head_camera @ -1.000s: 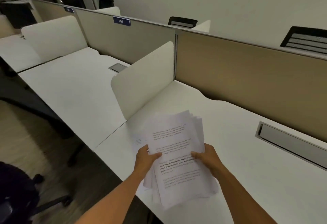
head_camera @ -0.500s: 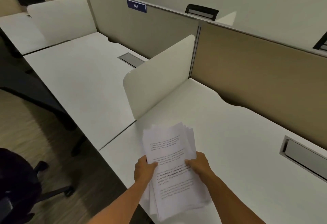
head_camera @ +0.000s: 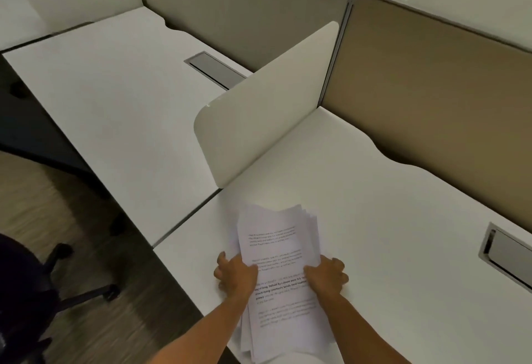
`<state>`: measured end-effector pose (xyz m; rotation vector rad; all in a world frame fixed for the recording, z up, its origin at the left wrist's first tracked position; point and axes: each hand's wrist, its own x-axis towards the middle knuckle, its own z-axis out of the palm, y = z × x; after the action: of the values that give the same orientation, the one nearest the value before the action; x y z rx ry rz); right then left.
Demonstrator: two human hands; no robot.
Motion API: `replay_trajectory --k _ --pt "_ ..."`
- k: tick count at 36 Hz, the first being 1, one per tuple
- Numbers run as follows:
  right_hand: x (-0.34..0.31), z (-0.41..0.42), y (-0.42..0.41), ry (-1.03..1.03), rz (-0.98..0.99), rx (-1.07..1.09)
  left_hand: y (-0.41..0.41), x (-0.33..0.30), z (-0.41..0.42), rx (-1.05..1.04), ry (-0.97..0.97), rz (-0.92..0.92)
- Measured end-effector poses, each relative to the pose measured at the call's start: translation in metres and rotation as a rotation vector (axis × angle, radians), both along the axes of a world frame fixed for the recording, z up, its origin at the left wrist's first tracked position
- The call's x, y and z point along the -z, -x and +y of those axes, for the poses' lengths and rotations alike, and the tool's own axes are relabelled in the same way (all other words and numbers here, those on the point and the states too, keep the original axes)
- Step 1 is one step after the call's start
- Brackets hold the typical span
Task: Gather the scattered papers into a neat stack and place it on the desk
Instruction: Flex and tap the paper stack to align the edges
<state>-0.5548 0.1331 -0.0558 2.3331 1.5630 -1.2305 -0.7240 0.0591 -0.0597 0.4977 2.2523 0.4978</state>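
Note:
A loose stack of printed white papers (head_camera: 280, 251) is held over the near part of the white desk (head_camera: 388, 219). Its sheets are roughly aligned, with several edges fanned out at the top right and bottom left. My left hand (head_camera: 234, 276) grips the stack's left edge, thumb on the top sheet. My right hand (head_camera: 326, 277) grips the right edge the same way. The stack's bottom end hangs past the desk's front edge. Whether the far end rests on the desk I cannot tell.
A white rounded divider (head_camera: 259, 110) separates this desk from the neighbouring desk (head_camera: 115, 104) on the left. A tan partition (head_camera: 431, 90) runs along the back. A cable hatch (head_camera: 506, 257) is set in the desk at right. A dark office chair (head_camera: 34, 291) stands on the floor at left.
The view has tilted down and shifted left. Both hands have squeezed the papers into a narrower, tidier stack, still held at its two side edges.

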Motion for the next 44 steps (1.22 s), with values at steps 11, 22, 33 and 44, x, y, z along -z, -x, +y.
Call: replay_trajectory --k 11,22,33,44 --pt "0.003 0.017 0.009 -0.008 0.065 0.134 0.012 0.000 0.022 -0.037 -0.131 -0.076" --pt "0.001 0.019 0.007 -0.006 0.444 0.442 0.020 0.000 0.020 -0.030 -0.153 -0.170" --pt "0.002 0.017 0.011 0.275 0.665 0.523 0.045 0.006 0.010 -0.010 -0.325 -0.379" --pt "-0.011 0.007 -0.021 0.160 0.712 0.444 0.056 -0.003 0.014 0.214 -0.369 -0.624"
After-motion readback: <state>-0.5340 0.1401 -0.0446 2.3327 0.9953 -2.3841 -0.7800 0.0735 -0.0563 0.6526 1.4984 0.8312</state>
